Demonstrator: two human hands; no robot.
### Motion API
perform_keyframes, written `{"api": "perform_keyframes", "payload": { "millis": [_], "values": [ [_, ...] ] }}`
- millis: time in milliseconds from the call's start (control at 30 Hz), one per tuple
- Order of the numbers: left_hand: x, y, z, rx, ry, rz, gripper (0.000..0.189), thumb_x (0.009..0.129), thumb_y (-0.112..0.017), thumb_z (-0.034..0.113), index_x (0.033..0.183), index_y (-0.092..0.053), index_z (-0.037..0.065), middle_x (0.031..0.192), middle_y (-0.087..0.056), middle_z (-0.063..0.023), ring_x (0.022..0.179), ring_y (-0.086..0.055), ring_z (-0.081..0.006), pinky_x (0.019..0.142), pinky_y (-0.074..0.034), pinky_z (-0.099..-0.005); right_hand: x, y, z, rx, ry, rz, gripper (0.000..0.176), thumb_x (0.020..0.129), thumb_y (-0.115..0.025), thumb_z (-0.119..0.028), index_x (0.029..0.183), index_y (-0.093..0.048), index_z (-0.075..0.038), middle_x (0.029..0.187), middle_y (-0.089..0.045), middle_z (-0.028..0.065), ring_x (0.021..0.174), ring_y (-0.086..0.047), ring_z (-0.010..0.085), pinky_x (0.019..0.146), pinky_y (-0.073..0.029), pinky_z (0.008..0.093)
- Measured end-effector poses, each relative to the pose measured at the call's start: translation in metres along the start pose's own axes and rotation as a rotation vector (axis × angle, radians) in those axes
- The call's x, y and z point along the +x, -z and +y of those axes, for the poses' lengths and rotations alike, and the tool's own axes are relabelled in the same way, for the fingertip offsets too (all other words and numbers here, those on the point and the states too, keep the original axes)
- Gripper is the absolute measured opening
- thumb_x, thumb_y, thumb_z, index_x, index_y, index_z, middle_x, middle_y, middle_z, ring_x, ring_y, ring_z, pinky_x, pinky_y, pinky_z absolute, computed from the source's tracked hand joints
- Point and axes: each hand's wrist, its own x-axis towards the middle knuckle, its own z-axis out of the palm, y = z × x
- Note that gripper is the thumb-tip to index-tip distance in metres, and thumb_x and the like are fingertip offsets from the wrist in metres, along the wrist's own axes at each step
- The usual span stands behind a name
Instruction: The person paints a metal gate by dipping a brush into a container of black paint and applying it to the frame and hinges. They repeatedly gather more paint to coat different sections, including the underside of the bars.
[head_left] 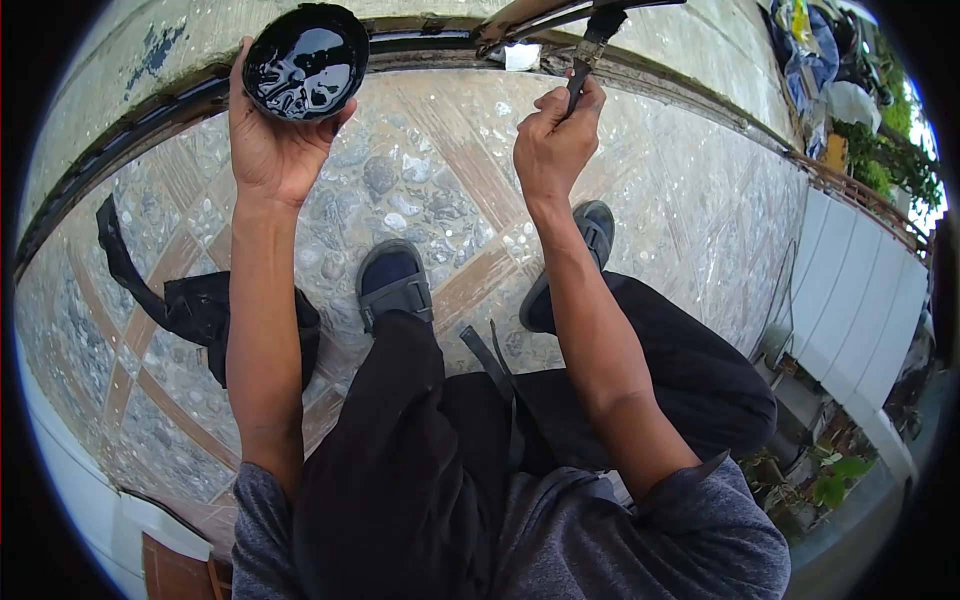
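My left hand (283,155) holds a round bowl of glossy black paint (306,62) from below, thumb and fingers wrapped up its sides. A paintbrush (592,48) with black bristles is gripped by its handle in my right hand (558,135). The bristles point up, close to a dark metal bar (640,6) at the top edge of the view. Along the base of the wall, a black-painted rail (420,43) runs behind the bowl.
Patterned stone tiles (400,190) cover the floor around my sandaled feet (395,280). A crumpled black cloth (195,310) lies at the left. At the right stand a white panel (850,290) and a heap of bags (812,60). A pale wall (700,60) rises in front.
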Motion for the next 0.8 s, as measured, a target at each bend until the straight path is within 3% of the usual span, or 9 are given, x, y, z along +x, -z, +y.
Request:
{"api": "perform_keyframes", "payload": {
  "millis": [100, 200, 300, 500, 533, 633, 667, 767, 800],
  "values": [
    [-0.002, 0.000, 0.000, 0.005, -0.005, 0.001, 0.053, 0.093, -0.060, 0.053, 0.124, -0.061, 0.010, 0.116, -0.068, -0.0123, 0.097, -0.072, -0.0249, 0.071, -0.067, -0.0411, 0.002, 0.001, 0.004, -0.128, 0.058, -0.037, 0.023, 0.099, -0.049, -0.009, 0.119, -0.052, 0.002, 0.068, -0.059, 0.0082, 0.057, -0.060, 0.0158, 0.055, -0.048, 0.0304],
    [-0.001, -0.001, -0.002, -0.001, -0.005, -0.006, 0.053, 0.093, -0.060, 0.053, 0.125, -0.061, 0.010, 0.116, -0.068, -0.0125, 0.098, -0.072, -0.0249, 0.071, -0.067, -0.0411, -0.004, 0.011, -0.004, -0.145, 0.012, -0.128, 0.022, 0.097, -0.049, -0.005, 0.118, -0.050, 0.004, 0.069, -0.058, 0.0200, 0.060, -0.060, 0.0388, 0.059, -0.046, 0.0455],
    [-0.001, -0.003, -0.005, -0.013, 0.005, -0.028, 0.053, 0.094, -0.059, 0.053, 0.125, -0.061, 0.010, 0.116, -0.068, -0.0126, 0.099, -0.071, -0.0251, 0.071, -0.067, -0.0413, 0.000, 0.017, -0.013, -0.215, -0.007, -0.232, 0.021, 0.097, -0.049, -0.005, 0.116, -0.051, 0.004, 0.068, -0.058, 0.0196, 0.059, -0.060, 0.0396, 0.058, -0.045, 0.0458],
    [0.001, -0.003, -0.006, -0.032, 0.019, -0.078, 0.050, 0.095, -0.058, 0.051, 0.125, -0.061, 0.011, 0.117, -0.068, -0.0122, 0.101, -0.071, -0.0256, 0.072, -0.067, -0.0415, 0.010, 0.029, -0.023, -0.137, -0.016, -0.119, 0.020, 0.097, -0.050, -0.006, 0.114, -0.054, 0.005, 0.071, -0.060, 0.0178, 0.057, -0.060, 0.0310, 0.057, -0.046, 0.0421],
    [0.001, -0.003, -0.007, -0.039, 0.015, -0.078, 0.050, 0.095, -0.058, 0.051, 0.125, -0.061, 0.011, 0.117, -0.068, -0.0120, 0.101, -0.071, -0.0256, 0.072, -0.067, -0.0414, 0.004, 0.027, -0.017, -0.083, 0.031, -0.061, 0.020, 0.098, -0.051, -0.007, 0.113, -0.054, 0.005, 0.073, -0.061, 0.0173, 0.058, -0.060, 0.0276, 0.057, -0.046, 0.0401],
    [0.000, -0.002, -0.006, -0.045, 0.010, -0.080, 0.049, 0.095, -0.058, 0.051, 0.125, -0.061, 0.011, 0.117, -0.068, -0.0117, 0.101, -0.071, -0.0257, 0.072, -0.067, -0.0414, -0.008, 0.019, -0.019, -0.056, -0.027, -0.066, 0.020, 0.099, -0.050, -0.010, 0.112, -0.057, 0.004, 0.065, -0.052, 0.0018, 0.058, -0.049, 0.0097, 0.058, -0.043, 0.0285],
    [0.000, -0.002, -0.006, -0.047, 0.011, -0.084, 0.049, 0.095, -0.058, 0.051, 0.124, -0.061, 0.011, 0.117, -0.068, -0.0117, 0.101, -0.071, -0.0257, 0.072, -0.067, -0.0415, -0.007, 0.021, -0.022, -0.158, -0.056, -0.152, 0.020, 0.099, -0.050, -0.010, 0.111, -0.058, 0.004, 0.066, -0.053, 0.0015, 0.058, -0.049, 0.0090, 0.057, -0.042, 0.0277],
    [0.000, -0.001, -0.005, -0.032, 0.006, -0.086, 0.049, 0.095, -0.058, 0.050, 0.125, -0.061, 0.012, 0.118, -0.067, -0.0119, 0.103, -0.070, -0.0258, 0.073, -0.067, -0.0418, 0.011, 0.022, -0.018, -0.113, -0.012, -0.127, 0.019, 0.097, -0.051, -0.007, 0.112, -0.055, 0.005, 0.072, -0.060, 0.0172, 0.060, -0.061, 0.0273, 0.058, -0.046, 0.0389],
    [0.000, 0.000, -0.004, -0.035, 0.007, -0.090, 0.049, 0.096, -0.058, 0.050, 0.125, -0.061, 0.012, 0.118, -0.067, -0.0119, 0.103, -0.070, -0.0255, 0.073, -0.067, -0.0418, 0.014, 0.028, -0.026, -0.126, -0.070, -0.131, 0.019, 0.098, -0.050, -0.007, 0.112, -0.055, 0.005, 0.072, -0.059, 0.0160, 0.060, -0.059, 0.0262, 0.059, -0.046, 0.0386]
  ]
}}
